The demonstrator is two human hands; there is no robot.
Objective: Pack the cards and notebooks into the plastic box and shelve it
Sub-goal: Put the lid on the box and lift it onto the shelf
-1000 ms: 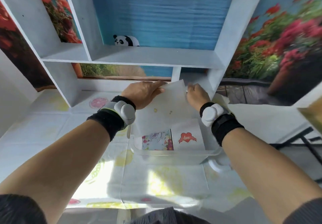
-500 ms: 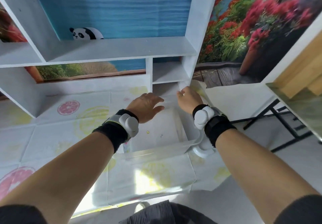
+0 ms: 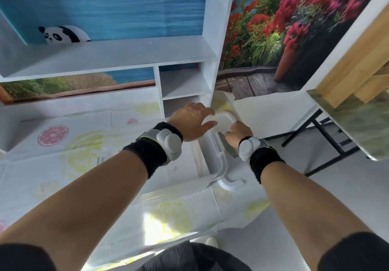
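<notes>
A clear plastic box [image 3: 181,185] sits on the fruit-print tablecloth, mostly behind my left forearm. Only a pale sheet shows inside it; the cards are hidden. To its right, a white lid [image 3: 224,119] with a latch handle [image 3: 231,183] leans tilted against the box's right side, near the table's edge. My left hand [image 3: 190,121] hovers over the lid's near-left corner with its fingers spread and empty. My right hand [image 3: 237,133] has its fingers curled around the lid's right edge.
A white shelf unit [image 3: 130,53] stands at the back, with a panda figure [image 3: 63,34] on its wide shelf and small cubbies [image 3: 183,83] just behind the lid. The table ends to the right of the lid. A folding table [image 3: 357,119] stands further right.
Both hands have left the inside of the box, where they laid a white sheet over the cards, and moved right to the lid. The view has swung right.
</notes>
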